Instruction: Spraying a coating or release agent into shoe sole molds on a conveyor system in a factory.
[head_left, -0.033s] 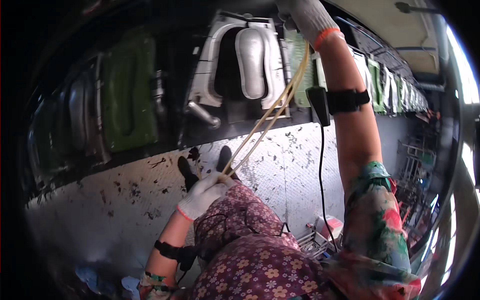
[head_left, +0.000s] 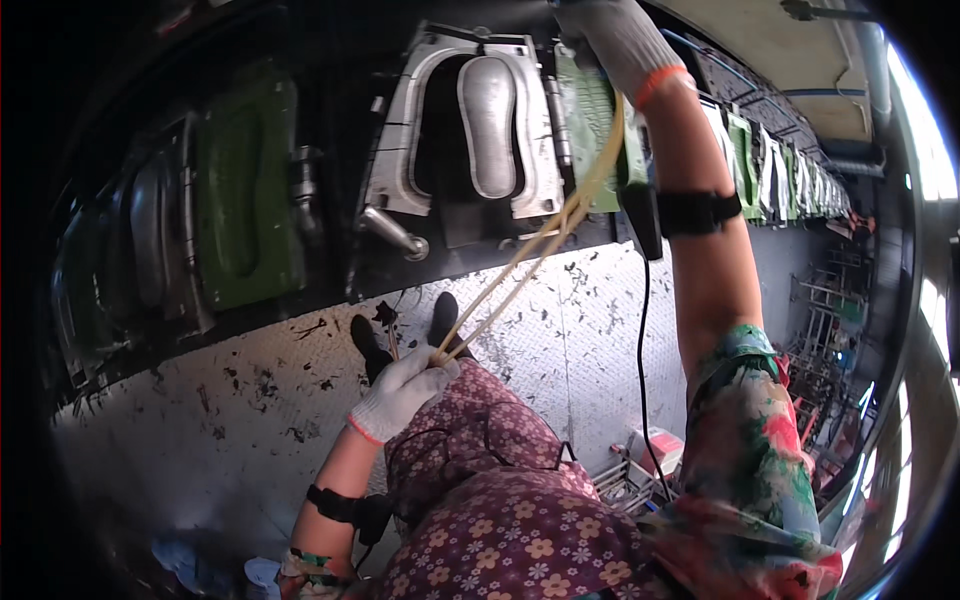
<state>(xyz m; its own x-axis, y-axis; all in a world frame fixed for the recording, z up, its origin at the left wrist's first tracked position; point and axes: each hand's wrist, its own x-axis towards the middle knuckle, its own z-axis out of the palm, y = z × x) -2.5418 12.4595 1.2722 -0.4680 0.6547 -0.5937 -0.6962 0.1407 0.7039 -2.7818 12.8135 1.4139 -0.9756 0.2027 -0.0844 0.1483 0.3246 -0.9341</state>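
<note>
At the top edge, my right hand (head_left: 615, 42), in a white knitted glove with an orange cuff, is closed on a spray gun (head_left: 554, 3). Most of the gun is hidden by the glove and the picture edge; a faint pale mist shows beside it. A yellowish doubled hose (head_left: 567, 215) runs down from there to my left hand (head_left: 405, 392), also gloved, which grips it in front of my apron (head_left: 520, 530). Left of the right hand lies an opened silver mould (head_left: 400, 165) with a sole-shaped metal form (head_left: 487, 125) in its dark cavity.
Green moulds (head_left: 245, 190) stand left, and a row of green and silver moulds (head_left: 740, 150) runs off right. A handle (head_left: 395, 233) juts from the silver mould's near side. Dark scraps litter the metal floor (head_left: 520, 350). A black cable (head_left: 645, 370) hangs from my right forearm.
The moulds sit slightly farther left in the picture. The hose's upper part has swung a little to the right, and both hands keep their grip.
</note>
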